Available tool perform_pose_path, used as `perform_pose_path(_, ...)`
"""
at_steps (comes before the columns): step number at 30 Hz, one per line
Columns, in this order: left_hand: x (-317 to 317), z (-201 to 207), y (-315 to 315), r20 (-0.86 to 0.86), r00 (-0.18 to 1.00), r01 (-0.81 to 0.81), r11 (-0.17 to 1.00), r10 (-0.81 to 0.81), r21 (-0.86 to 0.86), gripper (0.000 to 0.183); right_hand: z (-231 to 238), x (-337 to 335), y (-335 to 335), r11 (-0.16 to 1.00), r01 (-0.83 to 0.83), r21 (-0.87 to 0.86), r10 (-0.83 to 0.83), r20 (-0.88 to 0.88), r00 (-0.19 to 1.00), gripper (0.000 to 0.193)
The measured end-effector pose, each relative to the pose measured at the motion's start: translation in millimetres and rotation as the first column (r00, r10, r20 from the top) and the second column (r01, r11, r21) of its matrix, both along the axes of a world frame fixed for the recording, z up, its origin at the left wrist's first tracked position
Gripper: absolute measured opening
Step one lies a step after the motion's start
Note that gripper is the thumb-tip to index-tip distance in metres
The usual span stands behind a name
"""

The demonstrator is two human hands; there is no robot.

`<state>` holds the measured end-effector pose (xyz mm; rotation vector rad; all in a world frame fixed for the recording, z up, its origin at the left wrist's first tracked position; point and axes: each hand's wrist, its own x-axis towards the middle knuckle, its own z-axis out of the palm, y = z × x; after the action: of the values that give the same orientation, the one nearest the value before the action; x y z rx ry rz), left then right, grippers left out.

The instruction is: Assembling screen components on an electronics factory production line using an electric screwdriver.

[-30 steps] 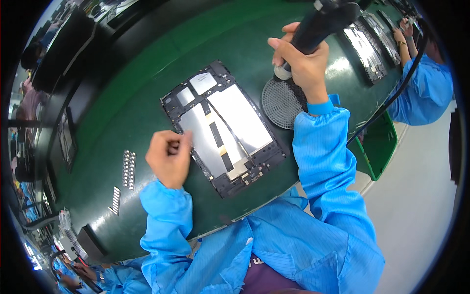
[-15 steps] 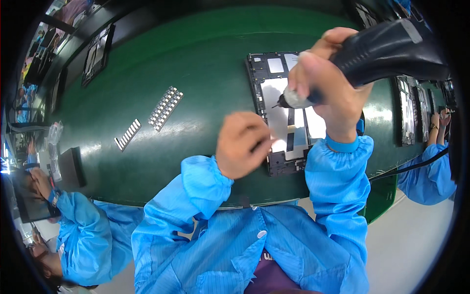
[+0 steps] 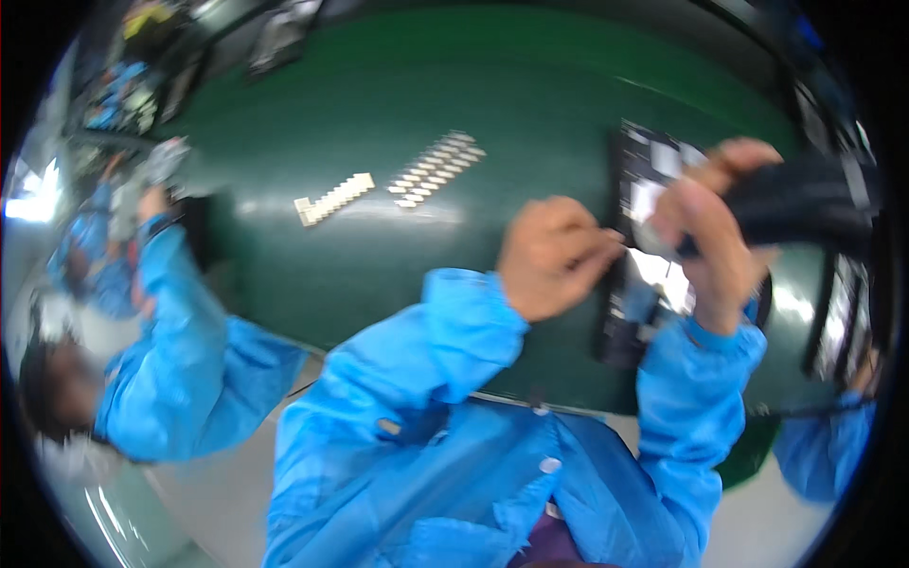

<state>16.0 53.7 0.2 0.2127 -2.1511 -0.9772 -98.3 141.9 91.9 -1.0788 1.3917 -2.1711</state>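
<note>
My right hand (image 3: 708,227) grips a black electric screwdriver (image 3: 800,204) above the right part of an opened flat electronic device (image 3: 627,331). The device has a black frame and bright silver panels and lies on the green table. The hand and tool hide part of it, and blur hides the driver's tip. At the device's left edge is my left hand (image 3: 557,257), fingers curled, with thumb and index fingertip pinched together. Whatever might be between those fingertips is too small and blurred to make out.
Left of my hands, a short stepped pale strip (image 3: 336,199) and a longer strip of pale pieces (image 3: 437,170) lie on the green table (image 3: 379,256). More dark devices (image 3: 833,317) stand at the right. A co-worker's blue sleeve (image 3: 180,350) is at the left, another (image 3: 828,450) at the right.
The view has swung, so the table's things sit further right in it. My left hand's fingertips are now at the device's upper left edge. The left co-worker's arm has reached further forward.
</note>
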Motion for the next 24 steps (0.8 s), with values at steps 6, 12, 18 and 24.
perform_pose_path(6, -7.4, 4.7, 14.6, -0.074, 0.997, 0.004, 0.994, 0.005, 0.113, 0.015, 1.9, -11.1, 12.6, 0.995, -0.089, -0.039, 0.087, -0.052, 0.995, 0.036)
perform_pose_path(12, -3.9, 4.1, 7.6, 0.045, 0.999, 0.004, 0.948, -0.020, 0.319, 0.019, 8.4, -4.1, -3.8, 0.999, 0.032, -0.040, -0.032, 0.001, 0.999, 0.036)
perform_pose_path(18, -0.6, 5.4, 6.6, 0.206, 0.971, 0.121, 0.992, -0.124, 0.023, 0.019, -6.5, -41.6, -14.9, 0.988, 0.154, -0.026, -0.156, -0.144, 0.977, 0.026)
perform_pose_path(24, -3.1, 3.4, 8.3, 0.223, 0.966, 0.134, 0.991, -0.132, 0.007, 0.023, -16.8, -41.4, -23.1, 0.992, 0.125, -0.021, -0.127, -0.128, 0.984, 0.023)
